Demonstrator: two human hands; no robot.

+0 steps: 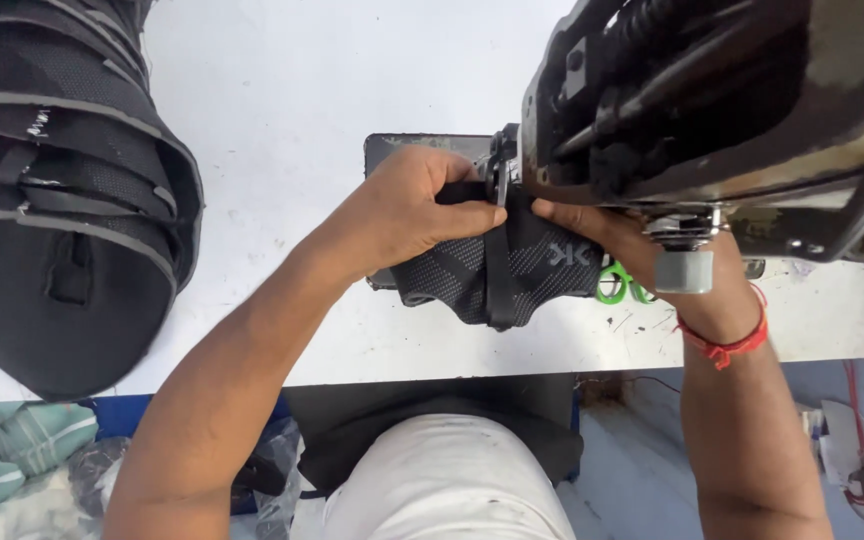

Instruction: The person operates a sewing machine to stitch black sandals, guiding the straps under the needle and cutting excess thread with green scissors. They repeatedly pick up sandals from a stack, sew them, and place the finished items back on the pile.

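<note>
**A:** From the head camera, where is the black patterned knit shoe piece?

**B:** Under the grey metal sewing machine, on the white table. The left hand pinches it shut-tight; the right hand presses on it with fingers flat.

**A:** What could go wrong?

**B:** I think fingers could get poked, being so near the needle part.

**A:** Anything else around?

**B:** Green-handled scissors lie just beside the machine. A stack of black shoe pieces sits well apart from it.
</note>
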